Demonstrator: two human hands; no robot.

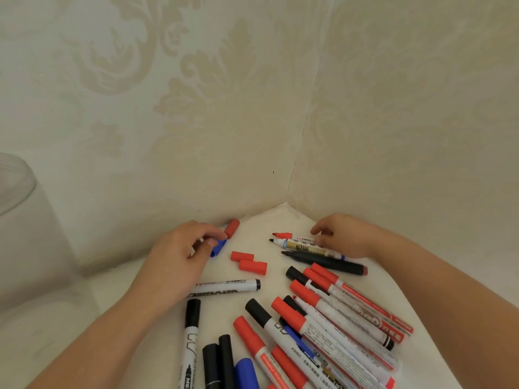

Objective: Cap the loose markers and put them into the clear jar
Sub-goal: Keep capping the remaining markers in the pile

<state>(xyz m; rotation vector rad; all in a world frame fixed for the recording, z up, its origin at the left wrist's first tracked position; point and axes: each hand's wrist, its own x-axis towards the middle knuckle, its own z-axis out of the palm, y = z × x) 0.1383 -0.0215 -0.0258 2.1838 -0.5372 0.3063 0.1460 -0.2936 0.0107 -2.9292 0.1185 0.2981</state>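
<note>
Red caps (248, 261), blue cap (218, 247), cream damask wallpaper (196, 108).

**Markers, caps and jar**

Three uncapped markers (314, 247) lie side by side near the corner. Three loose red plastic caps (248, 261) and a blue cap (218, 247) lie left of them. The clear jar (16, 189) stands far left.

glossy plastic caps (248, 260), embossed wallpaper (196, 108)

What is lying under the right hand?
The right hand rests on three uncapped markers: a red-tipped marker, a gold marker and a black marker. The back ends of the red-tipped and gold markers are covered by the hand.
</note>
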